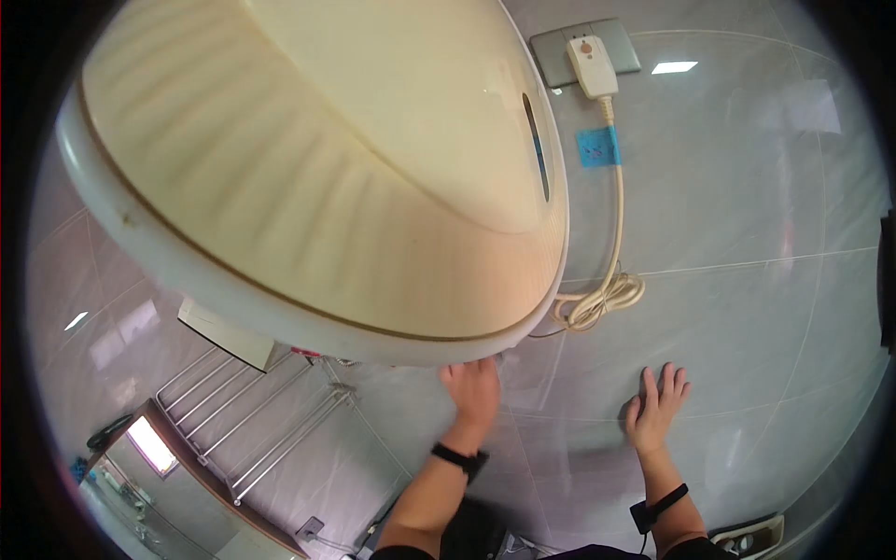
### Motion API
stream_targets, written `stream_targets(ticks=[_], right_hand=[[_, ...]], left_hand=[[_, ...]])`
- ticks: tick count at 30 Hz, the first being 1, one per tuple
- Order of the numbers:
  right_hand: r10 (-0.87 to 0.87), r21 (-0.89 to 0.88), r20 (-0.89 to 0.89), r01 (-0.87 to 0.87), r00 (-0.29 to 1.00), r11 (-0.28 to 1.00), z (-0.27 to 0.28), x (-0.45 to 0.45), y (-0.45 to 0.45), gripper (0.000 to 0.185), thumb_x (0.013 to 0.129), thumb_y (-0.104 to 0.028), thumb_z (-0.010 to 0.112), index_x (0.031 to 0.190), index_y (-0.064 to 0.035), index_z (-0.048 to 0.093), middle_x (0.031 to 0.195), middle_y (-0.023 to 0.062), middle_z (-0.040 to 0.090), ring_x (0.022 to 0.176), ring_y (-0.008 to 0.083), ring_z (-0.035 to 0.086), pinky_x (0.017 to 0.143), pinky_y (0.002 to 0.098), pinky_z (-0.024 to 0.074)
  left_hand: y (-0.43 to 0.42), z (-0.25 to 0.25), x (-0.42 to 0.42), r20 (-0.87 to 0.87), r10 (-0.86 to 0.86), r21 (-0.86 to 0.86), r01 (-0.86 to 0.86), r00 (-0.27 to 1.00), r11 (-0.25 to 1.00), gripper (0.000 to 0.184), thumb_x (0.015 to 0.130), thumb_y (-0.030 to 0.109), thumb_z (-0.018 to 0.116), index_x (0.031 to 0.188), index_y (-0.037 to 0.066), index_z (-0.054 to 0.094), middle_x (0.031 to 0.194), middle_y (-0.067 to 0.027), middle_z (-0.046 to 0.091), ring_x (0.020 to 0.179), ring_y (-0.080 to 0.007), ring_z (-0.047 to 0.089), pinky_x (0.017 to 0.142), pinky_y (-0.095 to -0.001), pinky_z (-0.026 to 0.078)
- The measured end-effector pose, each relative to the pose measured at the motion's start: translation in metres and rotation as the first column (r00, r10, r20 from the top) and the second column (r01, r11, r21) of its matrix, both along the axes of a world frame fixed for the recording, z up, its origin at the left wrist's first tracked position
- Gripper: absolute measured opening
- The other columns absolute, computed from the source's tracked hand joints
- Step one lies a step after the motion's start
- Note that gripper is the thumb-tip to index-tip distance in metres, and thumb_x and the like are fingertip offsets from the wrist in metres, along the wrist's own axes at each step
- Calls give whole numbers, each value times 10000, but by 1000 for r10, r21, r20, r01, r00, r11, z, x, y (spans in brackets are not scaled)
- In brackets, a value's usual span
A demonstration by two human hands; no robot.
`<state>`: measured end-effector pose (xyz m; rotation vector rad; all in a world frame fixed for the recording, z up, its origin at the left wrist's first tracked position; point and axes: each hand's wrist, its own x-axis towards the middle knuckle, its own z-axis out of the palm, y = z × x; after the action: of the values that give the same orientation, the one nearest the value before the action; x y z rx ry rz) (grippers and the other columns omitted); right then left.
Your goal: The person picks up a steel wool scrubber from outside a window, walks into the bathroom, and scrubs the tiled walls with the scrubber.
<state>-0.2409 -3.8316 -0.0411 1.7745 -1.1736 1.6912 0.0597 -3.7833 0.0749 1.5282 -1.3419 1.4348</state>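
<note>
Casing [373, 159]: cream, rounded, ridged, white-rimmed.
Left hand [474, 397]: at its underside; we can't tell its grip.
Right hand [657, 411]: we spread it, empty, by glossy tiles [747, 327].

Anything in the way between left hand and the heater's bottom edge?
Nothing visible. The left hand is right at the heater's bottom edge; some fingertips are hidden there, so contact is unclear. The coiled cord is off to the right, clear of that gap.

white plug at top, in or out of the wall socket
In: the plug sits against the grey socket plate, its cord trailing away.
</note>
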Motion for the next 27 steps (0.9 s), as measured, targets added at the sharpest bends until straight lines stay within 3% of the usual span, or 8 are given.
stream_targets(ticks=[2,9,12,15,17,19,22,27], right_hand=[[8,-23,-7,-8,1000,1000,-3,1,-6,589,795,-72,541,1381,-121,507,1537,200,317,1447,441,195,1144,612,88],[79,27,-56,-78,995,997,-19,-9,-1,563,802,-47,534,1356,-148,565,1533,171,344,1453,403,214,1152,584,115],[51,-38,-128,-56,990,998,-31,-20,-11,569,799,-47,542,1356,-161,568,1526,156,366,1450,396,232,1151,585,123],[26,-62,-122,-34,992,998,-34,-18,-12,558,795,-49,544,1339,-165,585,1521,146,380,1441,392,254,1151,582,121],[27,-31,-106,-30,994,999,-37,-16,-11,556,789,-52,545,1330,-172,595,1523,144,379,1439,394,258,1151,579,121],[35,-17,-109,-37,993,999,-44,-18,-9,554,787,-57,543,1324,-180,601,1524,142,378,1438,395,259,1151,577,120],[40,-60,-146,-50,988,997,-47,-25,-16,554,787,-65,536,1322,-192,605,1523,141,380,1439,394,257,1153,572,120],[1,-91,-173,-17,985,996,-53,-28,-13,565,775,-64,516,1315,-198,612,1517,137,390,1452,374,244,1163,560,108]], left_hand=[[2,49,-3,-51,18,-15,-18,999,1000,116,753,145,637,862,141,678,867,-44,656,1007,-252,551,845,-460,360],[-1,6,-12,-76,-46,-74,41,996,996,134,752,96,668,883,125,684,839,-77,660,953,-289,580,840,-471,360],[10,78,-17,-50,-239,-193,225,970,955,154,764,78,661,911,115,689,895,-83,670,884,-308,598,813,-449,397],[-11,38,-11,-154,83,97,-69,984,993,161,777,68,662,930,108,695,955,-85,675,859,-309,609,751,-416,438],[-12,-37,-18,-49,-254,-72,251,966,965,120,823,101,658,936,109,697,970,-85,675,867,-314,617,731,-430,470],[-5,-100,-25,-62,-342,-46,339,938,940,156,821,72,686,976,73,705,961,-72,657,902,-297,618,784,-392,512],[-1,-124,-20,-349,-321,102,377,880,921,103,842,72,681,945,68,689,969,-120,663,874,-328,620,795,-419,500],[-15,3,-15,-200,-386,-199,348,901,916,108,864,36,657,964,51,693,981,-133,666,925,-334,612,845,-389,498]])
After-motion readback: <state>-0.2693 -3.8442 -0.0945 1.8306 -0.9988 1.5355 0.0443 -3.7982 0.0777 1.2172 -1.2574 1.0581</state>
